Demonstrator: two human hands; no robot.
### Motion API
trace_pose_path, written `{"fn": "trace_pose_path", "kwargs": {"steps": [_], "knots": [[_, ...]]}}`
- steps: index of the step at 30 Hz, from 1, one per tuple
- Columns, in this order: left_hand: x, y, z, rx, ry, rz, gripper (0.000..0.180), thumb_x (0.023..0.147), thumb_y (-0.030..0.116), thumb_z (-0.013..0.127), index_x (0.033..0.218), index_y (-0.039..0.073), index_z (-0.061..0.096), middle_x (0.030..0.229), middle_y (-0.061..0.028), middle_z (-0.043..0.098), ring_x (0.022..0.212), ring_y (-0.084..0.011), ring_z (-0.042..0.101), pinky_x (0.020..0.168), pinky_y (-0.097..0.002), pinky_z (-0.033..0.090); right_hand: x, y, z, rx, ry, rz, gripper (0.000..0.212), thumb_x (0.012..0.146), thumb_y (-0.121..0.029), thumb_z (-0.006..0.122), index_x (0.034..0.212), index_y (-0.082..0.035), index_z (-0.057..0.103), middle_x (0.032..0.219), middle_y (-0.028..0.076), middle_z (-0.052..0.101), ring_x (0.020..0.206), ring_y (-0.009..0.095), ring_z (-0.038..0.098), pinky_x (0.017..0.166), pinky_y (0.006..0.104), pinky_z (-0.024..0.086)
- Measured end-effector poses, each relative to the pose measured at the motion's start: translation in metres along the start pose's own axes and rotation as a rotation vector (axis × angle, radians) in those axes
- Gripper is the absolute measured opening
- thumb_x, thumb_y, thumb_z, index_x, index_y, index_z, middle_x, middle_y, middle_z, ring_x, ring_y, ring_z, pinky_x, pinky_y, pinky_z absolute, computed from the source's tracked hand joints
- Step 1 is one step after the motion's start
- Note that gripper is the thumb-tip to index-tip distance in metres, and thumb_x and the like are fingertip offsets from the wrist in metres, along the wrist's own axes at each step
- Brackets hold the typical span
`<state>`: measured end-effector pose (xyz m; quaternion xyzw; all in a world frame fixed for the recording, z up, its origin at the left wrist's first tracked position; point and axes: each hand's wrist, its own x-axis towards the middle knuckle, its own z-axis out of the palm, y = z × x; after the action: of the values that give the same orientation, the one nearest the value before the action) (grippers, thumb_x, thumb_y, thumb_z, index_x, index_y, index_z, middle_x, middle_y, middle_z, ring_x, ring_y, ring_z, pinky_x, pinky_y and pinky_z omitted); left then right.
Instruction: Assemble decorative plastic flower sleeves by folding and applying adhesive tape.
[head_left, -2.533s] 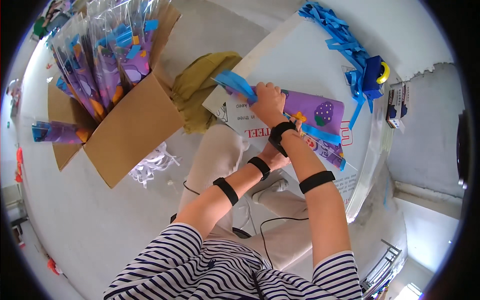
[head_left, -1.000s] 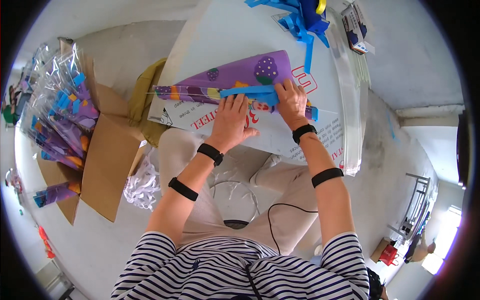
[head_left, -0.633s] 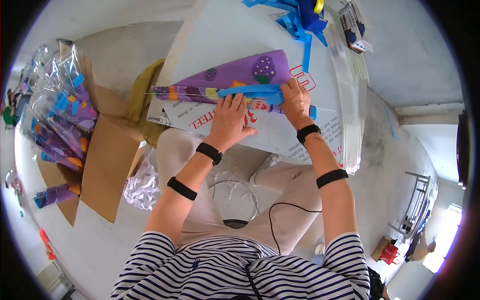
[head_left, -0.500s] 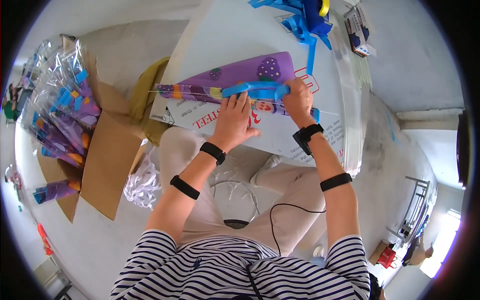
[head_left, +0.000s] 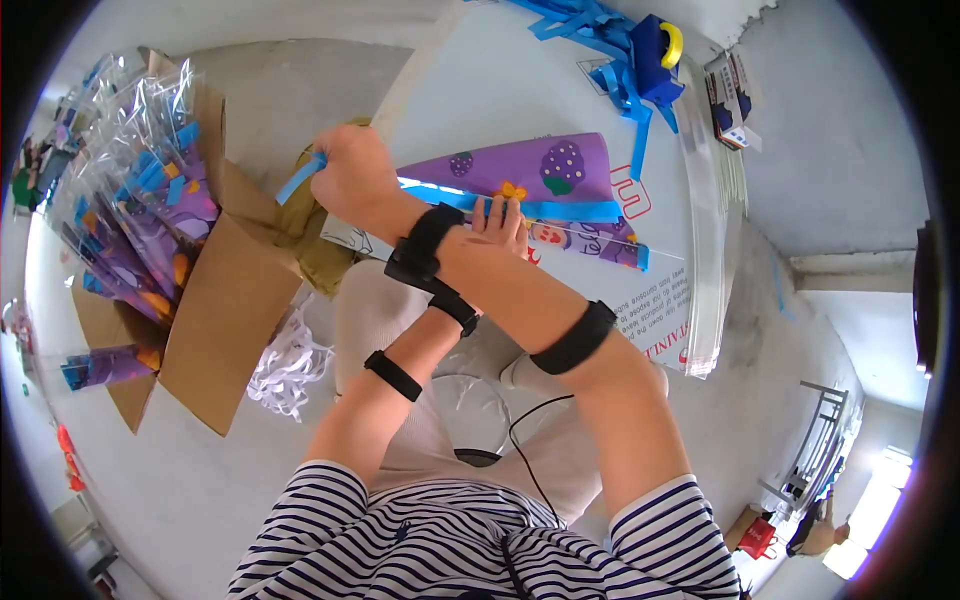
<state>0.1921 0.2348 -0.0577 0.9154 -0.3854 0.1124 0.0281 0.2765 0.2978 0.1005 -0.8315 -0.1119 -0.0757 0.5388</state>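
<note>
A folded purple sheet (head_left: pixel 490 165) printed with berries lies on the white panel. Beside it runs a blue ribbon (head_left: pixel 590 211), and a rolled printed piece with a thin pale rod lies along its near side. My left hand (head_left: pixel 503 228) lies with fingers stretched over the ribbon, next to a small orange flower shape (head_left: pixel 513 192); my right forearm hides part of it. Crossing over my left arm, my right hand (head_left: pixel 355 172) is closed in a fist beyond the panel's left edge. A blue ribbon end (head_left: pixel 298 180) sticks out of this fist.
At the left, a cardboard box (head_left: pixel 215 330) holds several clear-wrapped purple bundles (head_left: pixel 150 220). White strips (head_left: pixel 290 365) lie beside it. Blue ribbons (head_left: pixel 590 35) and a blue tape dispenser (head_left: pixel 655 60) with a yellow ring stand at the panel's far end. A printed carton (head_left: pixel 730 95) is beyond.
My right hand has swung from the ribbon's right part across to the far left with a ribbon end. My left hand has shifted slightly right and nearer, still pressing.
</note>
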Motion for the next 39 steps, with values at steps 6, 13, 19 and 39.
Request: {"fn": "trace_pose_path", "kwargs": {"steps": [6,13,19,39], "knots": [[-0.001,-0.004,-0.019,-0.095,-0.046,-0.040,0.096,0.067,0.067,0.070,0.128,-0.005,0.057,0.145,-0.0191,0.040,0.142,-0.0354,0.033,0.111,-0.0744,0.020,0.014,0.018,0.026,-0.049,-0.055,0.121,0.014,0.073,-0.002,0.059,0.082,0.004,0.068,0.094,0.031,0.065,0.093,0.050,0.062,0.082,0.0522,0.054],[-0.006,-0.010,0.001,-0.152,0.151,-0.069,0.066,0.082,0.046,0.070,0.129,0.000,0.056,0.148,-0.0160,0.043,0.144,-0.0340,0.035,0.108,-0.0777,0.021,0.027,0.046,0.037,-0.019,0.085,0.085,0.021,0.070,0.003,0.061,0.087,0.000,0.072,0.078,0.025,0.066,0.073,0.045,0.065,0.066,0.0450,0.054],[-0.009,-0.011,-0.023,-0.413,0.050,-0.062,0.095,0.069,0.053,0.083,0.142,0.004,0.048,0.147,-0.0112,0.045,0.142,-0.0324,0.037,0.108,-0.0775,0.023,0.007,0.117,-0.092,-0.221,0.198,0.127,0.024,0.071,0.000,0.064,0.094,-0.003,0.071,0.076,0.022,0.068,0.071,0.040,0.069,0.064,0.0416,0.055],[0.007,-0.007,-0.047,-0.374,-0.058,-0.128,0.084,0.061,0.045,0.090,0.128,0.007,0.056,0.130,-0.0052,0.057,0.127,-0.0278,0.050,0.096,-0.0637,0.039,-0.175,0.202,-0.234,-1.097,0.072,-0.247,0.006,0.075,-0.008,0.067,0.080,-0.008,0.064,0.087,0.005,0.060,0.095,0.026,0.058,0.088,0.0432,0.044]]}}
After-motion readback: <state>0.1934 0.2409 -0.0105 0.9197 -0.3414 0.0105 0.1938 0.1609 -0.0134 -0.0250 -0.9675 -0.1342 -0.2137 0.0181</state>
